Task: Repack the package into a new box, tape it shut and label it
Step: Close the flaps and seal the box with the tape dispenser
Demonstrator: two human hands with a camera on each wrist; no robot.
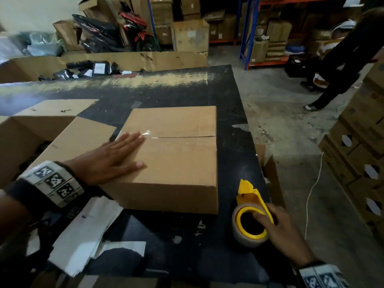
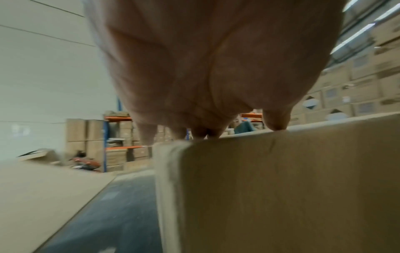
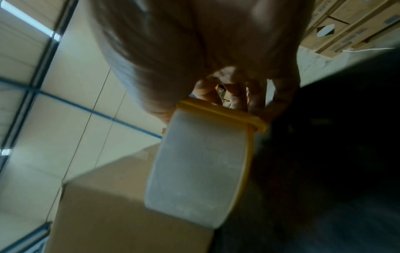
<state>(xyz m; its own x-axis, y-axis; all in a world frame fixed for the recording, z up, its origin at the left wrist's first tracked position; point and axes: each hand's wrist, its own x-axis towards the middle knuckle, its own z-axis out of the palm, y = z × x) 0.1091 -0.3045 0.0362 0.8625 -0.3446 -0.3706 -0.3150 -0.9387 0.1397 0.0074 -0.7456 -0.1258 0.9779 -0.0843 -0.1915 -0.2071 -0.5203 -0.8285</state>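
No brand or print legible on the closed box (image 1: 172,154); plain brown corrugated cardboard, flaps meeting at a centre seam, a short strip of clear glossy tape (image 1: 145,134) at the seam's left end. Box sits mid-table on the black, scuffed table (image 1: 232,104).

Left hand (image 1: 112,157): palm down, flat on the box top at its near-left part, fingers straight and slightly spread, fingertips at the taped seam, thumb out to the right. Wrist band carries black-and-white square code markers, not readable as text.

Right hand (image 1: 278,227): curled round the tape dispenser (image 1: 250,215), thumb hooked into the yellow core, fingers over the yellow plastic frame. Roll is clear tape, cylindrical; it rests on the table near and right of the box, apart from it.

An open box (image 1: 25,140) lies left, one flap touching the closed box. White paper sheets (image 1: 83,233) lie near-left; a faint pen mark, unreadable.

Far right: a person (image 1: 340,65) in dark clothing beside stacked cartons (image 1: 357,154) with white diamond labels.
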